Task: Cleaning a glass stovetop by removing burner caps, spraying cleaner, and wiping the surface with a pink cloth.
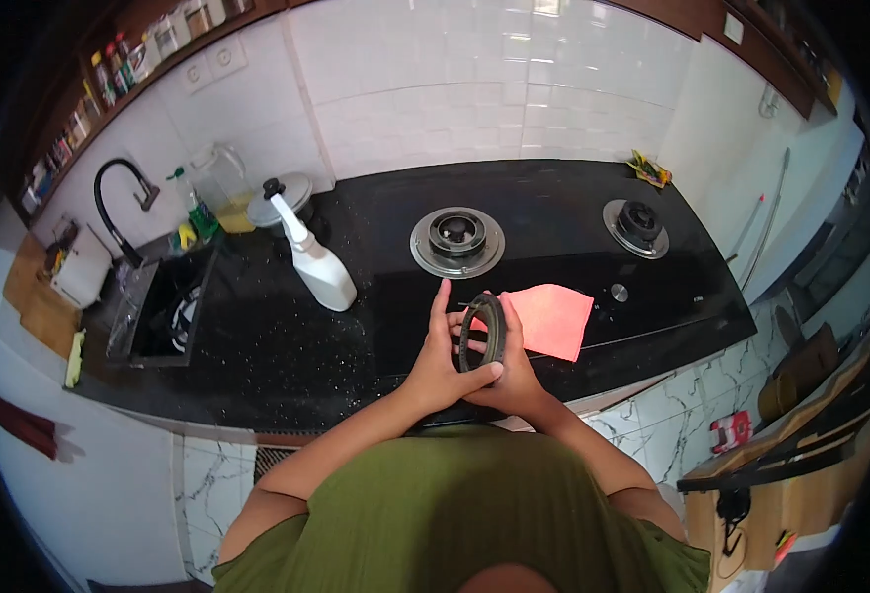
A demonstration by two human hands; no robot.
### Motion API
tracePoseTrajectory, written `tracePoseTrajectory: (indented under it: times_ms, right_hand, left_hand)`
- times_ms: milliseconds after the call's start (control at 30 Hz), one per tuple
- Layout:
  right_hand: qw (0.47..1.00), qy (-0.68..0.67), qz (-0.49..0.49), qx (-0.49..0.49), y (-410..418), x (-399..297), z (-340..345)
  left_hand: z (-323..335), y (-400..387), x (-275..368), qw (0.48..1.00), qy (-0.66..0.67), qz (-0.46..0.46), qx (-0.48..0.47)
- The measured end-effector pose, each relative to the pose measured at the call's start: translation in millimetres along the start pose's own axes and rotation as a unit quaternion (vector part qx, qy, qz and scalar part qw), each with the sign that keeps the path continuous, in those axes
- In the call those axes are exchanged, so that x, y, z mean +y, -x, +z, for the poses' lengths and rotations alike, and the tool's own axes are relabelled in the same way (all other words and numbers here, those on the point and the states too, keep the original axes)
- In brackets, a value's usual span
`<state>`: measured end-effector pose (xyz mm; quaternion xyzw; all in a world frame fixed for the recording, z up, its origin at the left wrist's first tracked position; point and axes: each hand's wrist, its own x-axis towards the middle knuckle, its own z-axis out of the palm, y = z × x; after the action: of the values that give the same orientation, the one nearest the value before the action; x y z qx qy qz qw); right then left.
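Observation:
Both hands hold a dark metal burner ring tilted on edge above the front of the black gas hob. My left hand grips its left side and lower rim, index finger pointing up. My right hand wraps the ring's right side. A pink cloth lies on the hob just right of the ring. Behind the hands sits the left burner, its round metal base showing. The right burner carries a black cap. To the left, a white spray bottle is on the black counter.
At the left are a sink with a black faucet, a lidded pot, a plastic pitcher and a green bottle. A colourful packet lies at the hob's back right. A spice shelf hangs above.

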<state>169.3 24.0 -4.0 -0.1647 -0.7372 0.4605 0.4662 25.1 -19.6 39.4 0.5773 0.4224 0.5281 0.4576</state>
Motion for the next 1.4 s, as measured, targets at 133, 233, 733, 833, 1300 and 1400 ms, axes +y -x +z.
tracePoseTrajectory:
  times_ms: [133, 233, 733, 833, 1300, 1400]
  right_hand:
    - [0.996, -0.094, -0.006, 0.0, -11.6, -10.1, 6.4]
    - [0.996, -0.006, 0.031, -0.085, -31.4, -15.7, -14.0]
    - [0.901, 0.404, 0.137, -0.078, -125.8, 26.7, -106.0]
    - [0.866, 0.497, 0.047, 0.014, -177.6, 49.8, -108.0]
    - [0.714, 0.665, 0.029, -0.217, -220.4, 116.0, -94.6]
    - [0.71, 0.67, 0.1, -0.192, -209.9, 110.6, -83.5]
  left_hand:
    - [-5.9, -0.3, 1.0, 0.997, -0.066, 0.006, -0.032]
    - [-19.4, -6.1, -15.3, 1.0, 0.012, 0.0, -0.021]
    - [-89.9, -73.9, -72.5, 0.981, 0.169, 0.004, 0.098]
    - [-92.6, -74.3, -87.2, 0.977, 0.189, 0.012, 0.101]
    - [-100.5, -67.2, -90.6, 0.977, 0.199, -0.006, 0.081]
    - [-100.3, -66.8, -92.0, 0.976, 0.205, -0.004, 0.074]
